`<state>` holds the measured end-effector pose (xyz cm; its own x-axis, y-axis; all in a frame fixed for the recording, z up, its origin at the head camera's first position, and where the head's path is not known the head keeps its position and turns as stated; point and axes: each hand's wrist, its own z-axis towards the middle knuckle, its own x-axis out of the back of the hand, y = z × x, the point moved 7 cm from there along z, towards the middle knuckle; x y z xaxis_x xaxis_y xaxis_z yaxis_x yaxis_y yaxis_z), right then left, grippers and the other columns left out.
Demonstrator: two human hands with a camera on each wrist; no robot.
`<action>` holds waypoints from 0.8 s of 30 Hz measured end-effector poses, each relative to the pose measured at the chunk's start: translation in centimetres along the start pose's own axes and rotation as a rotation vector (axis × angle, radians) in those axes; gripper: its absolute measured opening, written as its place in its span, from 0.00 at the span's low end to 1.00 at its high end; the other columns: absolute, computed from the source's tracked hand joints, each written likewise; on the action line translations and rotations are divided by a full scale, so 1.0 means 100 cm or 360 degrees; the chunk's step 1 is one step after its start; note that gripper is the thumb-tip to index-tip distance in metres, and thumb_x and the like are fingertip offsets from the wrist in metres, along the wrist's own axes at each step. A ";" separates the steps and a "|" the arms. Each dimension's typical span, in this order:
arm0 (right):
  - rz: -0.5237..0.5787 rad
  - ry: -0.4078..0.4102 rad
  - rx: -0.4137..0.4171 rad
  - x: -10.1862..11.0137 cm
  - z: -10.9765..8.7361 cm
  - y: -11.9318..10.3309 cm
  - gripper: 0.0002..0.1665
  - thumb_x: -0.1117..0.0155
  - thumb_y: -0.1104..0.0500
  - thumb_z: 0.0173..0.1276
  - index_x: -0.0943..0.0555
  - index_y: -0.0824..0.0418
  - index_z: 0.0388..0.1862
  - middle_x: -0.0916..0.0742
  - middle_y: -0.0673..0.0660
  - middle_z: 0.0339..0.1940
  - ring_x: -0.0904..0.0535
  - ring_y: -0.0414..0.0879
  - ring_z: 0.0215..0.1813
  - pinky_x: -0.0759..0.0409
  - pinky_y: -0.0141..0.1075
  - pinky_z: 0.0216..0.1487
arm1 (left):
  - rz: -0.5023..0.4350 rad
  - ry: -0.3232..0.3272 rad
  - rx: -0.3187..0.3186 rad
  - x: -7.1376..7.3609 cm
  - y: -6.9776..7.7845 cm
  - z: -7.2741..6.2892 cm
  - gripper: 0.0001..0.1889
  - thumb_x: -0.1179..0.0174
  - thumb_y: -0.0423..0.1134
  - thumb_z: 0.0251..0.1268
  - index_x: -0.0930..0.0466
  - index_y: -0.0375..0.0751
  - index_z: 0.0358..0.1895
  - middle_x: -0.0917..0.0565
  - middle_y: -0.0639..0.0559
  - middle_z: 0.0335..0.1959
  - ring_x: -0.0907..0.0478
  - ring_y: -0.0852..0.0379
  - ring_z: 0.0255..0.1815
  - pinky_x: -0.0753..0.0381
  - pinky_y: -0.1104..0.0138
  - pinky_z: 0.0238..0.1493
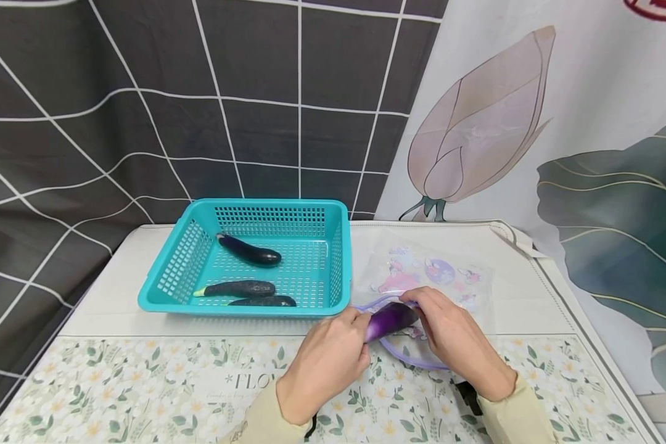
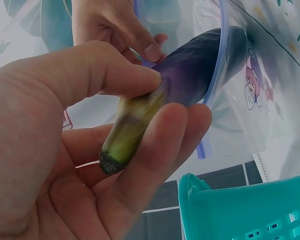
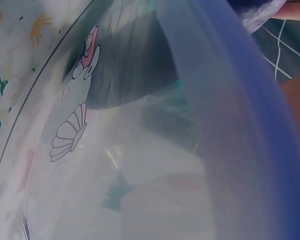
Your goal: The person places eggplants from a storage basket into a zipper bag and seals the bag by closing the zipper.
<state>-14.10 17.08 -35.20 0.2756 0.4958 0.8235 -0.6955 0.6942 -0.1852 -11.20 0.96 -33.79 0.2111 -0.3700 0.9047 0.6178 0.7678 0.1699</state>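
Note:
A purple eggplant (image 1: 391, 320) is held by my left hand (image 1: 328, 357), thumb and fingers pinching it near its stem end. In the left wrist view the eggplant (image 2: 190, 67) shows a green stem end, and its far end lies inside the mouth of a clear zip bag (image 2: 240, 120). My right hand (image 1: 449, 330) pinches the lilac rim of that bag (image 1: 405, 271), which lies on the table with pink and purple cartoon prints. The right wrist view is filled mostly by the bag's clear film and blurred purple rim (image 3: 270, 120); part of the eggplant shows dark through the film.
A turquoise plastic basket (image 1: 244, 312) stands left of the bag. Inside lie a dark eggplant (image 1: 250, 251) and two more dark, elongated vegetables (image 1: 238, 288). The table has a floral cover (image 1: 144, 382). Behind hangs a dark grid-patterned curtain (image 1: 255, 123) beside a flower-printed one.

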 end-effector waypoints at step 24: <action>0.0024 0.0014 0.0034 0.001 0.000 -0.003 0.17 0.42 0.74 0.65 0.22 0.62 0.51 0.16 0.52 0.48 0.18 0.46 0.52 0.18 0.38 0.47 | -0.0088 0.0027 0.0097 -0.006 -0.001 0.003 0.15 0.28 0.37 0.54 0.14 0.33 0.44 0.14 0.49 0.33 0.16 0.56 0.31 0.18 0.70 0.30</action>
<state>-13.85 16.87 -35.03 0.2709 0.5106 0.8160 -0.7136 0.6755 -0.1858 -11.57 1.27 -34.21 0.1910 -0.4212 0.8867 0.5818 0.7761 0.2433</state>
